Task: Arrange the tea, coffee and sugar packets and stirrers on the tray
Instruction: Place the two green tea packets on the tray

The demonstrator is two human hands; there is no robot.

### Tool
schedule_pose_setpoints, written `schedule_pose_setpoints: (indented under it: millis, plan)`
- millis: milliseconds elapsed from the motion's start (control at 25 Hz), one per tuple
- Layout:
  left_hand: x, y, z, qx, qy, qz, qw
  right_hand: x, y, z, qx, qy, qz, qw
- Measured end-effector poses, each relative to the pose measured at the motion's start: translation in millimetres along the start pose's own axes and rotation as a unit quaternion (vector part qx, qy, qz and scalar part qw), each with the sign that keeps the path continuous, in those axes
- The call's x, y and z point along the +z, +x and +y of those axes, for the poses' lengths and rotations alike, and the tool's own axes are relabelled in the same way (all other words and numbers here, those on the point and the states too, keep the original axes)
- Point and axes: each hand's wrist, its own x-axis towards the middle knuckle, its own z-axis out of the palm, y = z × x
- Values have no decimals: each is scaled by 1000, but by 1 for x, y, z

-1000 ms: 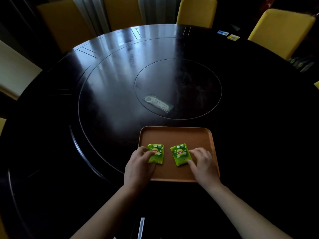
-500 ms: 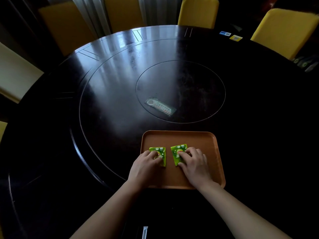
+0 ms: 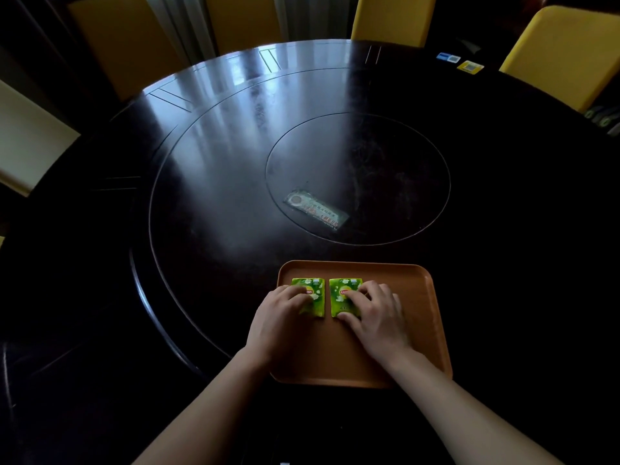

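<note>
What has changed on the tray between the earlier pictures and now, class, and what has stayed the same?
The left hand and right hand have slid the two green tea packets, the left packet and the right packet, closer together and straightened them; they now lie side by side, nearly parallel, with a narrow gap. Each hand still presses flat on its packet. The tray and the long packet on the table's centre stayed put.

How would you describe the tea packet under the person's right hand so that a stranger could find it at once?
Start at the round dark wooden table and find the orange rectangular tray at its near edge. Two green paper tea packets lie side by side in its far left part. Yours is the right-hand green packet, under the right hand, nearer the tray's middle than its twin.
</note>
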Motion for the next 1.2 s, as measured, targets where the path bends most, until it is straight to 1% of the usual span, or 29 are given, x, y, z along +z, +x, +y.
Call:
schedule_pose_setpoints:
  millis: [160, 240, 400, 720, 1200]
  plan:
    - [4, -7, -7, -8, 6, 64, 998, 4, 0, 3, -9, 11, 22, 1000]
    - [9, -8, -10, -29, 4, 74, 997, 6, 3, 3, -18, 4, 25, 1000]
    - [14, -2, -13, -58, -40, 90, 993, 8, 10, 1, -22, 9, 28, 999]
    - [17, 14, -21, -59, -63, 97, 992, 15, 23, 1, -21, 8, 43, 999]
    - [13, 17, -19, -71, -87, 90, 990, 18, 28, -7, 9, 1, 50, 999]
